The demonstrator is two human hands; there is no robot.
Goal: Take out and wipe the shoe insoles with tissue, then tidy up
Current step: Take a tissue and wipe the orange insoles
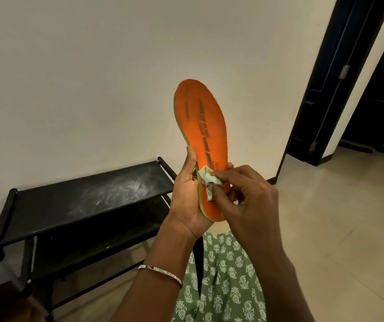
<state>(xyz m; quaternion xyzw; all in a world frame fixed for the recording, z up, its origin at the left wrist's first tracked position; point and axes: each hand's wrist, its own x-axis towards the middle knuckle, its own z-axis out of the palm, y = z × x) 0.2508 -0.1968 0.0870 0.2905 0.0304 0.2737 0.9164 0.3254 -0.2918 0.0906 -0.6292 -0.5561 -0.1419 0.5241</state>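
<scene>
Right hand [249, 196] pinching tissue [208, 178], left hand [186, 194] holding insole [202, 117] toe-up

Dim warm light, wide-angle edge distortion

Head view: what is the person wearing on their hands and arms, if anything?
Both forearms are bare, with no sleeves or gloves in view. The wrist of the left hand carries a thin silver-toned bracelet set with small stones. The right hand and its wrist show no watch or jewellery. No rings are visible on either hand.
</scene>
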